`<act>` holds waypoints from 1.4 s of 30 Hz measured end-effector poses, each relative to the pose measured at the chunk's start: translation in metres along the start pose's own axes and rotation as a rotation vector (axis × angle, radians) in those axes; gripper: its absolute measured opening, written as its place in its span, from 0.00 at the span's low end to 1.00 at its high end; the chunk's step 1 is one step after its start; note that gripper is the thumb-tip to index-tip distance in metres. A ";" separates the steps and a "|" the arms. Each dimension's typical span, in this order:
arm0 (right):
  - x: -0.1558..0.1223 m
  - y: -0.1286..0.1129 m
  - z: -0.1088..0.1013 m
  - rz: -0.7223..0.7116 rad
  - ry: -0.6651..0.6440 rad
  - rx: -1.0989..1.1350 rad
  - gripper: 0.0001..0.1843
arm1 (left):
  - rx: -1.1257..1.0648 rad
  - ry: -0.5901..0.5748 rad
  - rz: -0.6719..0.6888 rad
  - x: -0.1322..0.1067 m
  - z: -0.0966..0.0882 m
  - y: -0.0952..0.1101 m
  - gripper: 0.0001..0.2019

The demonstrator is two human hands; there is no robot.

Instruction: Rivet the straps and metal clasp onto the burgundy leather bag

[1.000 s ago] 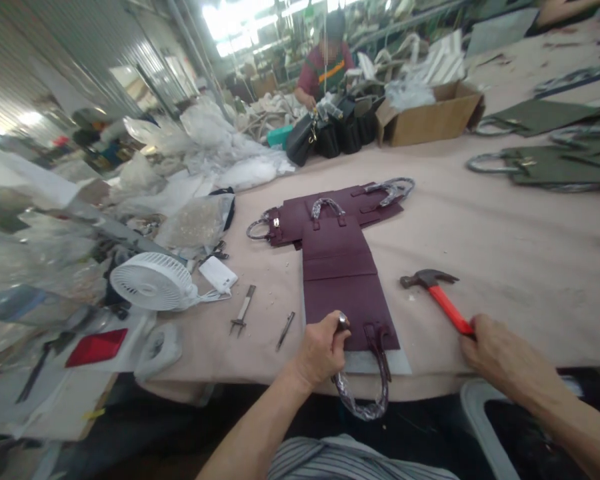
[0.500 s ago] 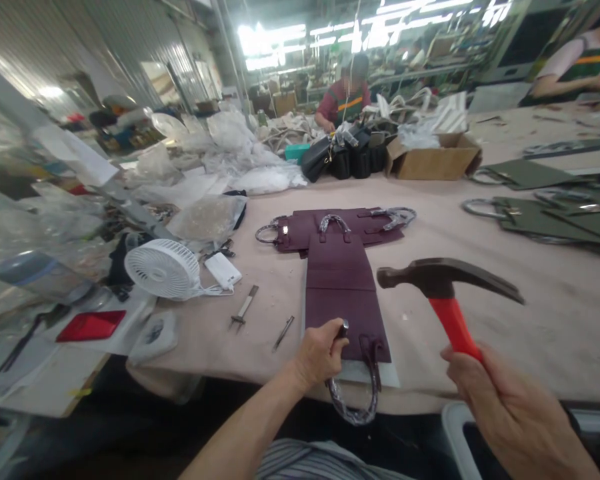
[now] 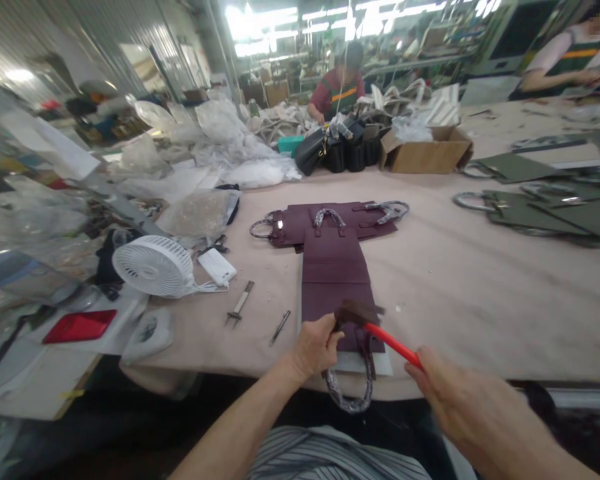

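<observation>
My right hand (image 3: 447, 390) grips the red handle of a claw hammer (image 3: 394, 344), its dark head lying over the top of my left fist. My left hand (image 3: 316, 348) is closed around a short metal punch, now mostly hidden by the fingers and the hammer head. Beneath both is a dark purple leather bag panel (image 3: 334, 263), laid flat on a pale sheet (image 3: 383, 364). A plastic-wrapped bag handle (image 3: 351, 404) hangs from its near end over the table edge. More purple bag pieces (image 3: 300, 225) with wrapped handles lie behind it.
Left of the panel lie a divider-like metal tool (image 3: 240, 303) and a thin pen-like tool (image 3: 280, 328). A white fan (image 3: 153, 265) and a white power bank (image 3: 217, 267) stand farther left. Green bag pieces (image 3: 555, 210), a cardboard box (image 3: 427, 155) and black bags (image 3: 335, 153) are beyond.
The hammer has swung down and left from its raised position at the right onto the punch top. My left hand has stayed on the panel, and the view has shifted slightly.
</observation>
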State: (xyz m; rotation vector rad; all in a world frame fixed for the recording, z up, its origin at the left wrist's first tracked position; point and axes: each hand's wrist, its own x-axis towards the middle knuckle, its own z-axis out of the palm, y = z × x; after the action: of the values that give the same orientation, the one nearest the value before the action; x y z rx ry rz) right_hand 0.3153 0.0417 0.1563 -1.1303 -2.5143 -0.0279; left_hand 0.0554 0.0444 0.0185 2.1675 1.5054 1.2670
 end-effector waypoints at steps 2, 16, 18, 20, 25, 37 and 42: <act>0.000 0.002 0.003 -0.019 -0.003 0.055 0.21 | -0.004 0.004 -0.001 -0.001 0.000 0.000 0.08; -0.015 0.087 0.105 0.539 -0.118 0.116 0.23 | -0.109 -0.067 -0.108 0.002 -0.012 0.009 0.08; -0.006 0.061 0.108 0.377 0.051 0.137 0.23 | -0.122 -0.068 -0.139 0.003 -0.015 0.013 0.07; 0.003 0.030 0.112 0.194 0.165 0.219 0.19 | -0.128 -0.060 -0.157 0.004 -0.016 0.015 0.07; 0.009 -0.017 0.136 0.052 0.106 0.381 0.09 | -0.134 -0.034 -0.170 0.002 -0.014 0.015 0.07; 0.008 -0.015 0.146 0.085 0.119 0.470 0.12 | -0.085 0.057 0.017 0.000 -0.017 0.016 0.08; 0.009 -0.015 0.144 0.087 0.095 0.464 0.12 | -0.098 0.087 -0.176 -0.001 -0.019 0.016 0.07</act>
State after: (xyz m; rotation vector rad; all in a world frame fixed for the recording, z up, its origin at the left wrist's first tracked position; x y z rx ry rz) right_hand 0.2505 0.0628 0.0287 -1.0113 -2.2218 0.4865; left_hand 0.0514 0.0305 0.0389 1.8961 1.5914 1.3596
